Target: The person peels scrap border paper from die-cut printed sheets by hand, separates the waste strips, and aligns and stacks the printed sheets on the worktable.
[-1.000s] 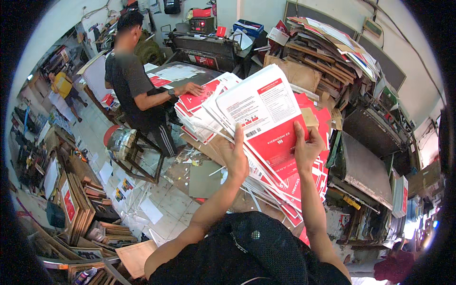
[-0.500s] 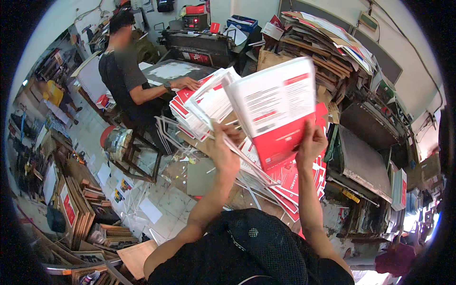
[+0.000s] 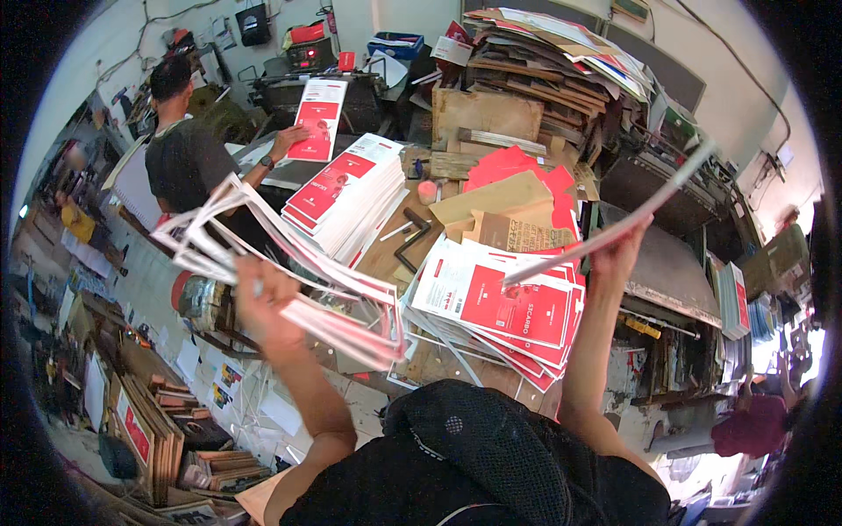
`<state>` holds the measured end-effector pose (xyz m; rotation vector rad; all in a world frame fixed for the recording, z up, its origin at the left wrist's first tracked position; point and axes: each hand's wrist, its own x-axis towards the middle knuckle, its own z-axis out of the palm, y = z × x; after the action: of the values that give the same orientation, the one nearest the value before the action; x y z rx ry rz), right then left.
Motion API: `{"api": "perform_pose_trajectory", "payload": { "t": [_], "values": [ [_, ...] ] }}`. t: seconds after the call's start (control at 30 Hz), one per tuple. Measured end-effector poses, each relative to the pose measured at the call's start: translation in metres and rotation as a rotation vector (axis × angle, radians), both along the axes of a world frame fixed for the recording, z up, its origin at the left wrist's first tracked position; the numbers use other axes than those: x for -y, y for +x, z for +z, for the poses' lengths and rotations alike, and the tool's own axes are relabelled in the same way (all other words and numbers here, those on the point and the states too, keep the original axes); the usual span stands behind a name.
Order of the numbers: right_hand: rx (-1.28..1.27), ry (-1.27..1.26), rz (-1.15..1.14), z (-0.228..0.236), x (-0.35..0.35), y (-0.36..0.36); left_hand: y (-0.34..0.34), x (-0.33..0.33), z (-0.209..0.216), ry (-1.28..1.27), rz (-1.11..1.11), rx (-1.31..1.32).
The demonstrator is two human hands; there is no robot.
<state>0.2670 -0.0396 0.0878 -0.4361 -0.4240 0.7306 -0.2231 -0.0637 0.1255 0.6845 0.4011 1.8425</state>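
Gripping a fanned bundle of white trimmed strips [image 3: 281,272] in the left hand [image 3: 263,307], fingers clenched around its near end, the bundle spreading up and to the left of the red-and-white sheet pile [image 3: 500,307]. Holding up a single white sheet [image 3: 614,219] in the right hand [image 3: 618,254], fingers pinched on its lower edge, the sheet seen nearly edge-on and slanting up to the right above that same pile. Lying on the wooden desk [image 3: 386,254], the sheet pile itself, fanned out just below and between the two raised hands, printed sides up. Standing behind the pile and to its left, a taller neat stack of printed sheets [image 3: 346,197], with a black angled tool [image 3: 412,241] lying between the two. Resting behind the pile, brown cardboard pieces [image 3: 504,210] and red card scraps [image 3: 526,171]. Sitting farther left of the pile, past the tall stack, another person [image 3: 189,153] in a dark shirt, one hand on a red-and-white sheet [image 3: 316,118] propped up at the far end of the desk. Towering behind the pile to the right, a heap of boards and papers [image 3: 544,61].
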Motion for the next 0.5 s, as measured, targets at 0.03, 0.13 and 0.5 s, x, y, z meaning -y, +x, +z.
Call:
{"api": "perform_pose_trajectory", "payload": {
  "t": [0.03,0.13,0.5],
  "values": [
    [-0.036,-0.09,-0.044,-0.009,0.005,0.019,-0.023,0.014,0.004,-0.026,0.049,-0.006],
    [0.115,-0.17,-0.159,-0.047,0.016,0.052,-0.104,0.064,-0.001,0.045,0.087,-0.104],
    [0.597,-0.578,-0.155,-0.123,0.075,0.042,-0.209,0.153,-0.153,-1.006,1.02,-1.171]
  ]
}}
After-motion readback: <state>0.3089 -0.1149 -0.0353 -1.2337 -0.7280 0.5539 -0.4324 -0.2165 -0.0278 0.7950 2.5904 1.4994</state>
